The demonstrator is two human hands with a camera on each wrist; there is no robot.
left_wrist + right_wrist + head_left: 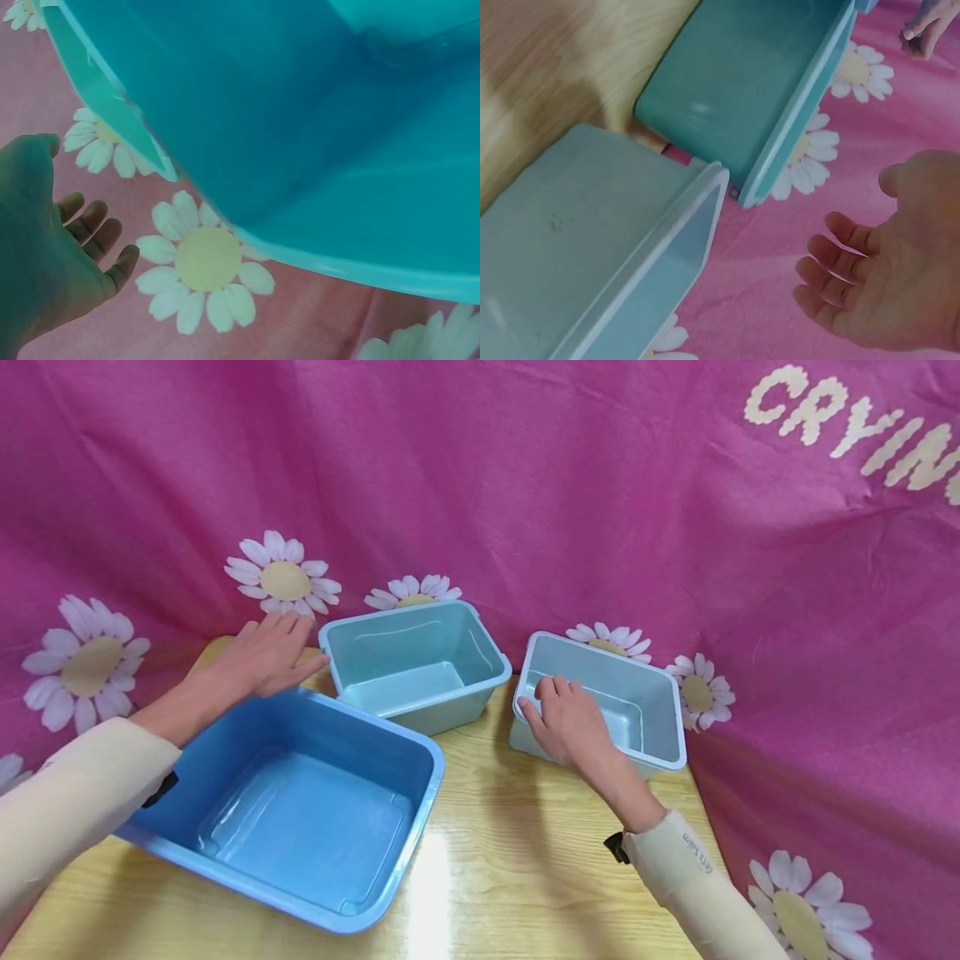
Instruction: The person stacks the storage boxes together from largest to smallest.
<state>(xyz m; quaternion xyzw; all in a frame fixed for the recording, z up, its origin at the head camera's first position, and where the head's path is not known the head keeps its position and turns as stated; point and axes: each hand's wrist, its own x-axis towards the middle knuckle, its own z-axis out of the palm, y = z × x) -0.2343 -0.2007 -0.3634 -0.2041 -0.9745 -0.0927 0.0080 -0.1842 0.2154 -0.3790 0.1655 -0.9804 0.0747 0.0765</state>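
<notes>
Overhead, "CRYIN" [855, 431] shows on the pink cloth [600, 510]; left hand [262, 656] and right hand [566, 718] lie loose-fingered, grasping nothing.

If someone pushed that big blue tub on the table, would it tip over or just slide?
The big blue tub would probably slide: it is wide, low and flat-bottomed on a glossy wooden table. It is empty, so likely light. Its thin plastic walls may flex slightly.
</notes>
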